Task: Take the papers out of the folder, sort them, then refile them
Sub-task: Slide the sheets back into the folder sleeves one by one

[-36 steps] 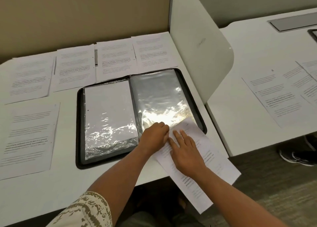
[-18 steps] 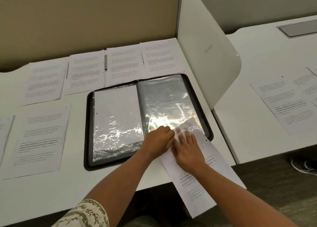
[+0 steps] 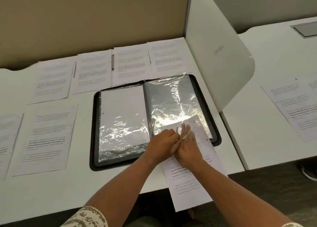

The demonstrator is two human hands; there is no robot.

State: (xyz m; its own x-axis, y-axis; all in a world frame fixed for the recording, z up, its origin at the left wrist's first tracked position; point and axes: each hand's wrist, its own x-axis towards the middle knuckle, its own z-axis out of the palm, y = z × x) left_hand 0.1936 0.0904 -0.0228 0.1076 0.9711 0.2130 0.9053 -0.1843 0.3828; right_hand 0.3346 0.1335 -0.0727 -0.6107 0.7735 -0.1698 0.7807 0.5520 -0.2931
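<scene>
Printed sheets (image 3: 51, 137) line a white desk (image 3: 51, 196) backed by a tan partition (image 3: 85, 20); a white divider (image 3: 214, 55) separates it from a neighbouring desk (image 3: 274, 55) with more pages (image 3: 291, 106). A black folder (image 3: 94, 132) lies open, its left sleeve (image 3: 123, 117) holding a blank-faced page. The left hand (image 3: 163, 146) pinches the right sleeve (image 3: 171, 103) at its bottom edge, while the right hand (image 3: 187, 149), fingers extended flat, presses a sheet (image 3: 188, 189) halfway into it.
</scene>
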